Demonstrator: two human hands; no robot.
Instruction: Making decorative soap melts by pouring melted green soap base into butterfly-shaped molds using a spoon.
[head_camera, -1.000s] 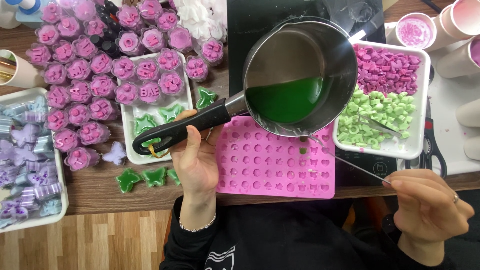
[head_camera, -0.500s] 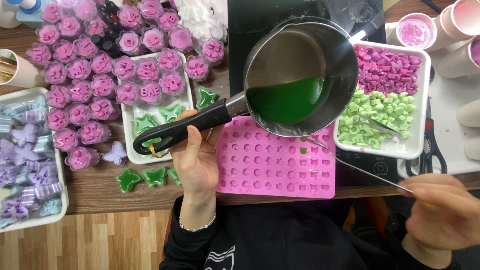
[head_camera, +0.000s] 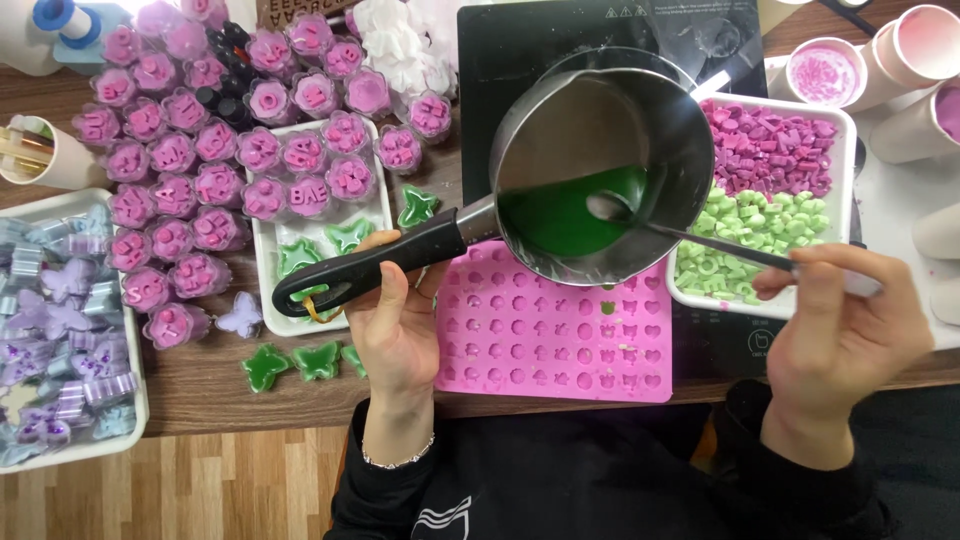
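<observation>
My left hand (head_camera: 398, 322) grips the black handle (head_camera: 370, 265) of a steel saucepan (head_camera: 600, 120), tilted above the table with green liquid (head_camera: 565, 215) pooled at its lower side. My right hand (head_camera: 835, 335) holds a thin metal spoon (head_camera: 690, 238). The spoon's bowl dips into the green liquid inside the pan. Under the pan lies a pink silicone mold (head_camera: 555, 335) with several small shaped cavities, a few with green in them.
A white tray (head_camera: 845, 125) of purple and green wax pieces sits at right on a black cooktop (head_camera: 520, 40). Many pink cupped candles (head_camera: 200, 150) crowd the left. Green butterfly shapes (head_camera: 300, 362) lie near the table edge. A tray of lilac butterflies (head_camera: 60, 330) stands far left. Paper cups (head_camera: 925, 45) stand top right.
My right hand has risen from the table's front edge and brought the spoon up into the pan's green liquid. The pan and my left hand have stayed in place.
</observation>
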